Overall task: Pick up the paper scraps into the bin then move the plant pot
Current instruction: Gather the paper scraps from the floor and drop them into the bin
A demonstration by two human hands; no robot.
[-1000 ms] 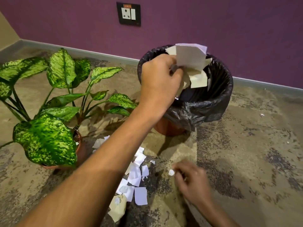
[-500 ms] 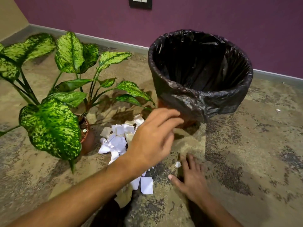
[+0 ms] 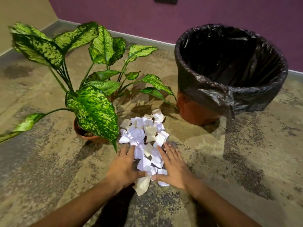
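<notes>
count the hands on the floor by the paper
2. The left hand lies flat at the left edge of the paper scraps; the right hand lies flat at their right edge.

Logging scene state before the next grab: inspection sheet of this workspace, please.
Surface: mottled floor, worn dark patches.
Job's things: paper scraps heaped on the floor between plant pot and bin; bin lined with a black bag, upright, inside too dark to read.
Clutter: nothing seen beyond the scraps.
Grips: left hand and right hand open, flat, flanking the near edge of the heap.
Cables: nothing seen.
Surroundings: purple wall, grey skirting, dark wall plate at the top edge.
</notes>
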